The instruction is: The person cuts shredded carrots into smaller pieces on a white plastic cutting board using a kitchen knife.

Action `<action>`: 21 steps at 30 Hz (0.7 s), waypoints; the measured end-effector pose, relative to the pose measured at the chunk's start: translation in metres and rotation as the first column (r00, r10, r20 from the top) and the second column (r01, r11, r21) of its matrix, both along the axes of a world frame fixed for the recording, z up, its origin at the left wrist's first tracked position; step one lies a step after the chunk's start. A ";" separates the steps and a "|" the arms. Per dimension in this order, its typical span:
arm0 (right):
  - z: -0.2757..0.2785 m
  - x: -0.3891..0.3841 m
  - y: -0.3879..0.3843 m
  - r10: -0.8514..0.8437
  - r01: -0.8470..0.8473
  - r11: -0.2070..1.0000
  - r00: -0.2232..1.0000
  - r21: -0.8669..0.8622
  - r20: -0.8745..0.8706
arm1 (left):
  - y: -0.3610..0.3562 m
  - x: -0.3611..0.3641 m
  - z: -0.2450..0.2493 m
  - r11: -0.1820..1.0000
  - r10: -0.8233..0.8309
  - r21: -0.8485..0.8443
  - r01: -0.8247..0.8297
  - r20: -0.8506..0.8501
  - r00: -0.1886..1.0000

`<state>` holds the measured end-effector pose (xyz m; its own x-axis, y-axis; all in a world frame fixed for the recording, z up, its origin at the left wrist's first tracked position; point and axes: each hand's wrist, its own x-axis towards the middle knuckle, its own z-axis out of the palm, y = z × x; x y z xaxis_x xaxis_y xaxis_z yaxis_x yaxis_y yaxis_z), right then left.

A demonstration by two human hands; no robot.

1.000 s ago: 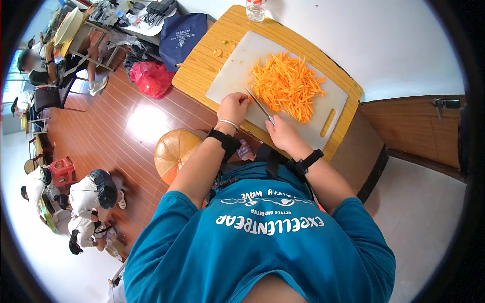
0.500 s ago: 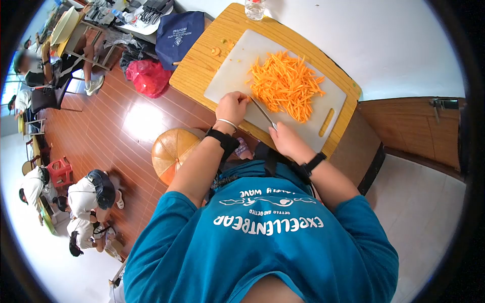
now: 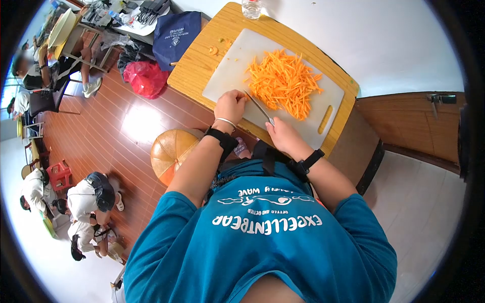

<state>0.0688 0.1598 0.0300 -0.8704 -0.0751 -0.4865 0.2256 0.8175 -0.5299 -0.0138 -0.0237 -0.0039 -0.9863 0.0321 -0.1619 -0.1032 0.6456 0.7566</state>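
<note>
A large heap of shredded carrot (image 3: 285, 83) lies on the white cutting board (image 3: 225, 78). My right hand (image 3: 284, 135) grips the handle of a kitchen knife (image 3: 259, 107) at the board's near edge. The blade slants up and left toward my left hand (image 3: 230, 105). The fingers of that hand are curled down by the blade tip, on the board's near left part. A little orange shows at its fingertips, seemingly a piece of carrot; most of it is hidden.
The board rests on a wooden table (image 3: 202, 53), with carrot scraps (image 3: 213, 50) beside it and a glass of water (image 3: 251, 8) at the far edge. An orange round stool (image 3: 173, 154), a red plastic bag (image 3: 145, 79) and a blue bag (image 3: 176, 40) are to the left. Several people sit or bend farther off.
Both hands and the knife stay almost in place at the board's near edge. The whole view has shifted slightly; the heap looks unchanged.
</note>
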 end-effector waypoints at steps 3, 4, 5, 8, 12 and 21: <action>0.004 0.001 0.002 0.020 -0.020 1.000 1.000 0.015 0.013 | 0.000 -0.001 0.002 1.000 -0.013 -0.006 0.013 0.010 1.000; 0.002 0.001 0.004 0.022 -0.022 1.000 1.000 0.008 0.016 | 0.000 -0.001 0.003 1.000 -0.015 -0.008 0.015 0.003 1.000; 0.001 0.002 0.005 0.025 -0.025 1.000 0.999 0.002 0.022 | -0.001 -0.002 0.003 1.000 -0.018 -0.009 0.018 -0.002 1.000; 0.002 -0.013 -0.005 0.040 -0.040 0.999 0.999 0.008 0.034 | 0.001 0.000 0.003 1.000 -0.013 -0.003 0.013 0.009 1.000; -0.007 -0.019 -0.014 -0.003 0.003 1.000 1.000 -0.011 -0.018 | 0.001 -0.001 0.007 1.000 0.003 -0.002 -0.003 0.041 0.999; 0.004 0.017 0.016 -0.008 0.008 1.000 1.000 -0.028 0.001 | 0.000 -0.001 0.004 1.000 -0.010 0.010 0.009 0.030 1.000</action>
